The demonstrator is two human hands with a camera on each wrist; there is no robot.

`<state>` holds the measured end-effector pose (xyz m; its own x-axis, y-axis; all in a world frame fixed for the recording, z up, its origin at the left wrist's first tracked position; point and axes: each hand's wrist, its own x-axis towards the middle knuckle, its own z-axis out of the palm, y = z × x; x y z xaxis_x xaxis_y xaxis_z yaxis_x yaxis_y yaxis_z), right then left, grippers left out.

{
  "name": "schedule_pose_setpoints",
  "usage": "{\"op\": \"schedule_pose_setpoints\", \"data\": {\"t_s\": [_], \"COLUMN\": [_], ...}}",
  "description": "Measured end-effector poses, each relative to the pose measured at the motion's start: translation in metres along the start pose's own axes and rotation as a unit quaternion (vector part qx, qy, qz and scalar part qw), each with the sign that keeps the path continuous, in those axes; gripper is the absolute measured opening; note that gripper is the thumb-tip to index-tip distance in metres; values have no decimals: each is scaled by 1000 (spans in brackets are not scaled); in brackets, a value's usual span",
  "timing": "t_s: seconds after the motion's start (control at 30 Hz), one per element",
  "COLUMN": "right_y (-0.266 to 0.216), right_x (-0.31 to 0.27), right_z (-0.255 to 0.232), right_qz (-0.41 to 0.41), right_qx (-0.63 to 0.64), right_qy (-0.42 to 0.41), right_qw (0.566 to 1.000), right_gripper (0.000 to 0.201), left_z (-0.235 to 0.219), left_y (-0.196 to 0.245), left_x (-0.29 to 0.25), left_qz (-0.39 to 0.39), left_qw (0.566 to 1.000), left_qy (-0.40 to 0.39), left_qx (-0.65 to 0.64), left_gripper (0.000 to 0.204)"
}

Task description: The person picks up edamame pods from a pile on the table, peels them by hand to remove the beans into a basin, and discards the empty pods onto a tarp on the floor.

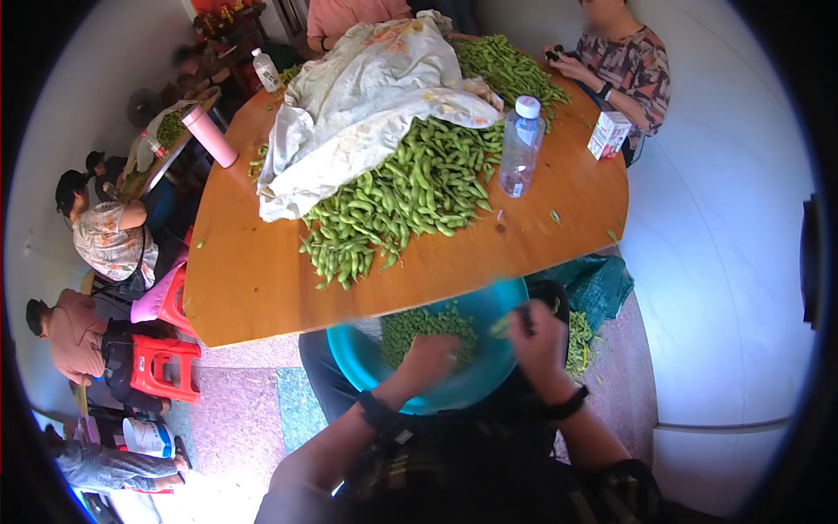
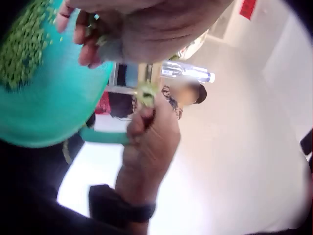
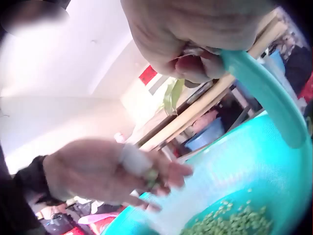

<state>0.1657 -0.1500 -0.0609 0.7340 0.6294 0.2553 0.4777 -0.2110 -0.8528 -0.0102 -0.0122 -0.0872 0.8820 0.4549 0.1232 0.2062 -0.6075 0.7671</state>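
Note:
My right hand [image 1: 539, 349] grips a tool by its teal handle [image 3: 274, 105], at the right side of the teal basin [image 1: 349, 358]; the working end is mostly hidden by the fingers. A green bean pod [image 3: 172, 95] sticks out at its fingertips, blurred. Over the basin, my left hand [image 1: 428, 362] has its fingers bent inward, with a small green bean [image 3: 152, 177] between thumb and fingers. A pale cover [image 3: 134, 159] is on the thumb. Shelled green beans [image 1: 428, 330] lie in the basin, which sits at my lap.
On the wooden table [image 1: 253, 288] are a heap of green pods [image 1: 393, 210], a white cloth [image 1: 367, 79], a clear bottle [image 1: 521, 153], a pink flask [image 1: 209, 137] and a small carton [image 1: 609, 135]. Pods [image 1: 579, 341] lie beside a green sack [image 1: 598, 284]. Several people sit around.

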Motion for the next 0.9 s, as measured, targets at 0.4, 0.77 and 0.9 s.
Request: {"op": "schedule_pose_setpoints", "data": {"t_s": [0.4, 0.77, 0.9], "right_y": [95, -25, -50], "right_x": [-17, 6, 26], "right_z": [-101, -26, -4], "right_qz": [77, -52, -120], "right_qx": [-204, 7, 68], "right_qy": [-13, -203, -265], "right_qw": [976, 978, 954], "right_gripper": [12, 17, 30], "left_z": [-133, -133, -137], "left_y": [0, -3, 1], "left_x": [93, 91, 90], "left_qz": [59, -32, -34], "left_qw": [904, 928, 944], "left_qy": [239, 233, 274], "left_qx": [349, 290, 180], "left_gripper": [19, 12, 16]}}
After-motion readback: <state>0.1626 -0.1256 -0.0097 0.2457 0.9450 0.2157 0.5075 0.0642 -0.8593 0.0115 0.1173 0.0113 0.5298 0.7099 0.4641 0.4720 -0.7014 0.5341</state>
